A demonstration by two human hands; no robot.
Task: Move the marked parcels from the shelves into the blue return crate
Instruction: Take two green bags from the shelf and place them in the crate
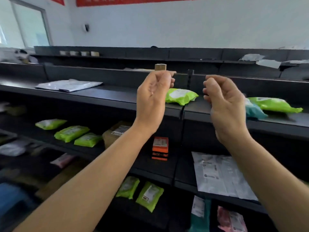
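Observation:
I hold both hands up in front of black shelves. My left hand [153,97] has its fingers curled shut with nothing visible inside; a small brown box [160,67] shows just above it, and I cannot tell whether they touch. My right hand [224,106] is loosely cupped and holds nothing. Between the hands a green parcel [181,96] lies on the top shelf [107,95]. Another green parcel [274,104] and a teal one [255,112] lie right of my right hand. A blurred blue shape [10,198] at lower left may be the crate. No marks on parcels are readable.
A white mailer [68,85] lies on the top shelf at left. The middle shelf holds three green parcels [71,133], a brown carton [115,132], an orange box [160,149] and a white mailer [220,174]. Lower down lie two green packs [149,195] and a pink parcel [232,220].

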